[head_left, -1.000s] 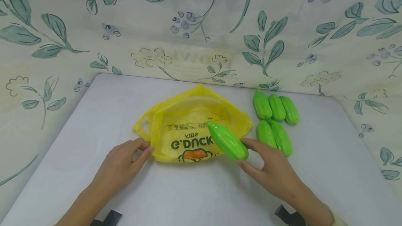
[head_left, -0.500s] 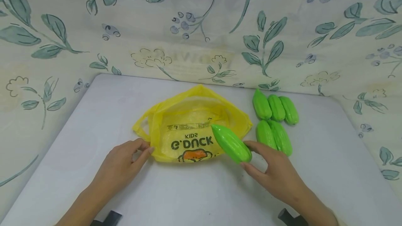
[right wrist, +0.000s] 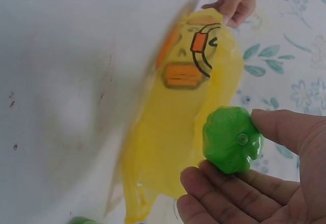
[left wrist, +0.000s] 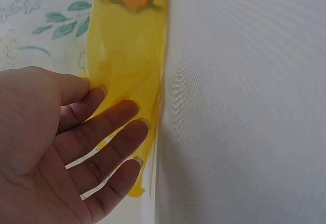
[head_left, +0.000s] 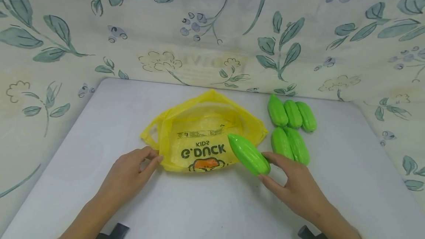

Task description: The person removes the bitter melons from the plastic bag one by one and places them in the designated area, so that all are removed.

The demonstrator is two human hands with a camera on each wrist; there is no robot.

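Observation:
A yellow plastic bag (head_left: pixel 196 135) printed "G.DUCK KIDS" lies with its mouth spread on a white table. My left hand (head_left: pixel 132 167) pinches the bag's left edge between thumb and forefinger; in the left wrist view the other fingers (left wrist: pixel 114 132) lie against the yellow film. Held at its blunt end by my right hand (head_left: pixel 292 180) is a glossy green toy gourd (head_left: pixel 249 154), ridged and pointed. Its tip overlaps the bag's right side in the head view. The right wrist view shows the gourd's lobed end (right wrist: pixel 229 140) between thumb and fingers.
Several similar green gourds (head_left: pixel 292 113) lie in two rows right of the bag, near the table's back edge. A floral cloth (head_left: pixel 199 58) hangs behind and beside the white table (head_left: pixel 199 205). Dark straps (head_left: pixel 117 230) show at the bottom near both wrists.
My right hand has drifted a little right and toward me, carrying the green gourd away from the bag's middle. The left hand and the bag stay where they were.

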